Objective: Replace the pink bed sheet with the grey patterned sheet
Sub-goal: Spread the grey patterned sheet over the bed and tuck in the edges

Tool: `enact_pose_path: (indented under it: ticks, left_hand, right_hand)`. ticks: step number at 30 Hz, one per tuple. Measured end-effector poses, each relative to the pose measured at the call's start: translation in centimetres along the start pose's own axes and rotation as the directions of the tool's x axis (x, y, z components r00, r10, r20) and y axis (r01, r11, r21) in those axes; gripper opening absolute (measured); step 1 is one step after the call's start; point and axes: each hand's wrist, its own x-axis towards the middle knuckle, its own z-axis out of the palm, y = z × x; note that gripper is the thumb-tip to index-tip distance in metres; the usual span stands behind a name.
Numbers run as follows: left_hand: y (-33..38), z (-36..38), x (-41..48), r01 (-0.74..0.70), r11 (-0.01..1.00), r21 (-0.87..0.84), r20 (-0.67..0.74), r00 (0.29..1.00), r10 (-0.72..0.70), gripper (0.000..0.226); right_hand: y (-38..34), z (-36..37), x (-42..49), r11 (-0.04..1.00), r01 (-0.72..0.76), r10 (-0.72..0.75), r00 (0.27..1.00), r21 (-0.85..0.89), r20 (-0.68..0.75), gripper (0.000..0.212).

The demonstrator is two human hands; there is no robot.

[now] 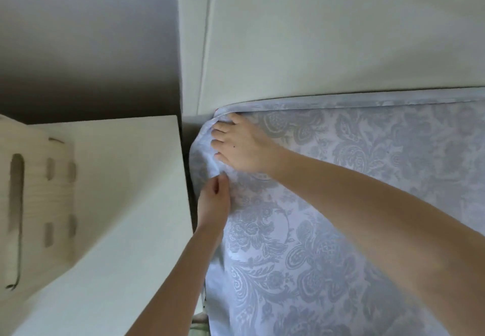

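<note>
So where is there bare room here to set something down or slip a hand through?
Bare: the white cabinet top left of the bed, and the grey patterned sheet between the right forearm and the pale panel. Crowded: the bed corner, where the left hand pinches and the right hand presses the sheet; the gap beside it is narrow.

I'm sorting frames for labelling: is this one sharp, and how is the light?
Head view: soft, even light, no glare; the wooden unit is motion-smeared; the grey patterned sheet, left hand and right hand are fairly sharp; the wide-angle lens bows the headboard edge.
</note>
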Motion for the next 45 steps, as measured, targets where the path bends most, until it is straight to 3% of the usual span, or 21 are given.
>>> enact_pose_path:
  ticks: [6, 9, 13, 15, 17, 19, 21, 23, 27, 31, 37, 40, 42, 45]
  left_hand:
    - [-0.2, 0.8, 0.1, 0.093, 0.986, -0.139, 0.041, 0.995, -0.088, 0.034]
    - [-1.0, 1.4, 0.5, 0.137, 0.98, -0.143, 0.078, 0.989, -0.127, 0.05]
    - [-2.1, 0.8, 1.1, 0.223, 0.952, -0.21, 0.185, 0.965, -0.185, 0.064]
    - [-2.1, 0.8, 1.0, 0.28, 0.926, -0.253, 0.21, 0.95, -0.23, 0.081]
    - [-2.5, 0.6, 1.4, 0.33, 0.887, -0.323, 0.246, 0.934, -0.258, 0.082]
    - [-2.5, 0.3, 1.3, 0.336, 0.872, -0.356, 0.271, 0.93, -0.248, 0.083]
    - [-2.5, 0.7, 1.4, 0.287, 0.917, -0.277, 0.247, 0.944, -0.221, 0.087]
    - [-2.9, 1.1, 1.1, 0.23, 0.947, -0.223, 0.189, 0.964, -0.189, 0.093]
    - [-2.4, 0.6, 0.3, 0.184, 0.957, -0.223, 0.163, 0.975, -0.15, 0.075]
    - [-2.4, 0.8, 0.0, 0.132, 0.967, -0.218, 0.154, 0.983, -0.099, 0.05]
    - [-3.7, 0.6, 0.6, 0.254, 0.884, -0.393, 0.243, 0.956, -0.167, 0.065]
    - [-3.5, 0.7, 1.2, 0.323, 0.812, -0.486, 0.186, 0.946, -0.266, 0.078]
    - [-3.2, 0.7, 1.6, 0.338, 0.779, -0.529, 0.141, 0.94, -0.312, 0.074]
    - [-2.8, 1.0, 1.6, 0.321, 0.811, -0.488, 0.215, 0.945, -0.245, 0.068]
  right_hand:
    - [-0.7, -1.4, 2.9, 0.927, 0.051, 0.0, 0.991, -0.371, 0.134, 0.047]
    - [-1.1, -2.8, 4.0, 0.874, 0.087, 0.031, 0.972, -0.479, 0.232, 0.04]
    - [-0.9, -3.3, 3.9, 0.84, 0.051, 0.101, 0.963, -0.54, 0.248, 0.039]
    - [-0.2, -3.7, 3.4, 0.868, 0.051, 0.118, 0.945, -0.495, 0.304, 0.039]
    - [-0.1, -3.5, 3.6, 0.868, 0.126, 0.036, 0.949, -0.48, 0.314, 0.037]
    - [-0.1, -2.7, 3.6, 0.921, 0.187, -0.101, 0.962, -0.342, 0.254, 0.03]
    - [0.4, -1.6, 3.3, 0.919, 0.296, -0.254, 0.95, -0.261, 0.185, 0.023]
    - [0.5, -1.5, 3.1, 0.914, 0.336, -0.318, 0.941, -0.226, 0.113, 0.029]
    - [-0.1, -1.8, 3.3, 0.957, 0.289, -0.272, 0.933, -0.038, 0.233, 0.049]
    - [-1.3, -2.5, 4.8, 0.977, 0.204, -0.176, 0.927, -0.053, 0.331, 0.051]
    - [-1.4, -3.7, 5.5, 0.98, 0.171, -0.124, 0.92, -0.097, 0.372, 0.044]
    - [-1.2, -4.2, 4.9, 0.983, 0.163, -0.125, 0.926, -0.081, 0.356, 0.041]
    - [-1.1, -4.2, 4.7, 0.984, 0.153, -0.114, 0.932, -0.088, 0.344, 0.043]
    - [-1.1, -3.9, 4.5, 0.986, 0.141, -0.1, 0.93, -0.09, 0.353, 0.047]
